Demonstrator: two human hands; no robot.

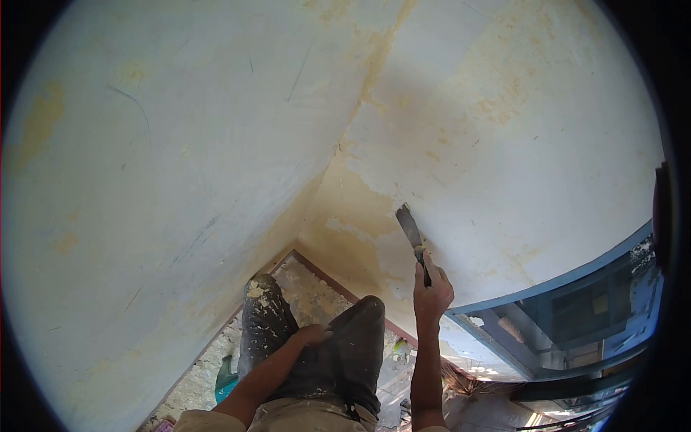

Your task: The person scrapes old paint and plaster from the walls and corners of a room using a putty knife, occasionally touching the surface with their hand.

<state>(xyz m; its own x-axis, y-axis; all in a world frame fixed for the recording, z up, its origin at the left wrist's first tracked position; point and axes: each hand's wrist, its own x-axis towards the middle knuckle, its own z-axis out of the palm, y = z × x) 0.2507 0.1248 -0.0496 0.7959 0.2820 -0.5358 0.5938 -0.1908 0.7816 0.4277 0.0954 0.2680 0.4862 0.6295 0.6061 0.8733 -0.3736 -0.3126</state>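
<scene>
My right hand (434, 291) is closed around the handle of a scraper (409, 225), a flat, dark-bladed one. Its blade points up and away from me, with the tip at the right-hand wall (504, 180), where pale paint has come off in patches and a yellowish layer shows. Between my legs, my left hand (313, 335) rests by the inner thigh of my dark, flake-spattered trousers (345, 353). Its fingers are too indistinct to tell whether they are curled or straight.
A second wall (158, 187), scuffed and stained, meets the first in a corner ahead. Paint chips litter the floor (306, 288) below, edged by a reddish-brown skirting (327, 277). A green-teal object (226, 378) stands at lower left. To the right is a blue-framed window (576, 309).
</scene>
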